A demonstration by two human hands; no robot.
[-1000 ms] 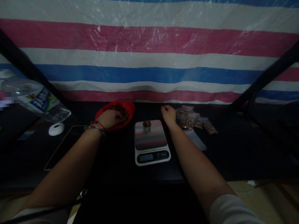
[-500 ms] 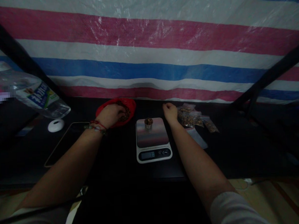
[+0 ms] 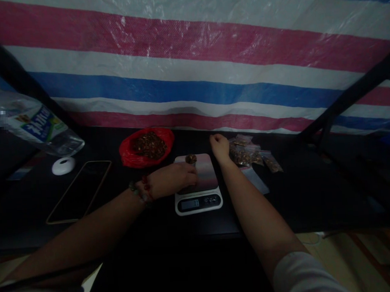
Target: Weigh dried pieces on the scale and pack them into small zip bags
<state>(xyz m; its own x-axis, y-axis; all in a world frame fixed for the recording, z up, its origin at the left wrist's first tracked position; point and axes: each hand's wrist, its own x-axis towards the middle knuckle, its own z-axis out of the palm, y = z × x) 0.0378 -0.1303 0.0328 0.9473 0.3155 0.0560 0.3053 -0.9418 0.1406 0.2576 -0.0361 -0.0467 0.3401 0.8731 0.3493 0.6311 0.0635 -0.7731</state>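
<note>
My left hand [image 3: 177, 179], a beaded bracelet at its wrist, is over the plate of a white kitchen scale [image 3: 204, 171], fingers closed and pointing right. Just behind the fingers stands a small cup [image 3: 191, 159] filled with brown bits, its lower part hidden by the hand. Whatever the fingers hold is too dark to make out. The scale's lit display [image 3: 190, 204] faces me. My right hand [image 3: 220, 148] rests curled on the table right of the scale, with nothing visible in it. Behind and left of the scale lies an open red plastic bag [image 3: 127, 151] of brown dried pieces.
Several small zip bags of brown pieces [image 3: 247, 154] lie right of my right hand, a flat clear bag [image 3: 256, 180] before them. At left are a phone [image 3: 82, 189], a white rounded object [image 3: 63, 166] and a plastic bottle [image 3: 42, 122]. A striped sheet [image 3: 191, 68] hangs behind.
My left hand has come out of the red bag and moved right, over the scale in front of the cup. My right hand stays put. The view has shifted slightly.
</note>
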